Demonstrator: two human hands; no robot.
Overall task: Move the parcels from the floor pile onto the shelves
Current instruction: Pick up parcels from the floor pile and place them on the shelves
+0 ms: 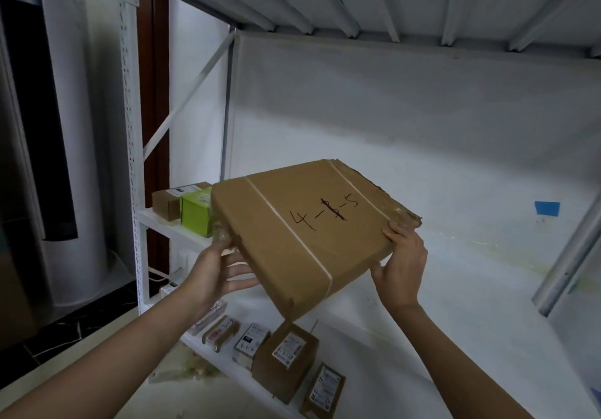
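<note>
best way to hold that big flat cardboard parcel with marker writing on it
Take the flat cardboard parcel by its two opposite edges, one hand from each side, as the left hand and right hand do: it is wide, thin and tilted.

Matt taped cardboard parcel [309, 230], painted-metal shelves [357, 12]

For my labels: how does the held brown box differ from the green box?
The brown box is large and flat, the green box small and blocky. The brown box is tilted in the left hand and right hand; the green box sits on a shelf.
</note>
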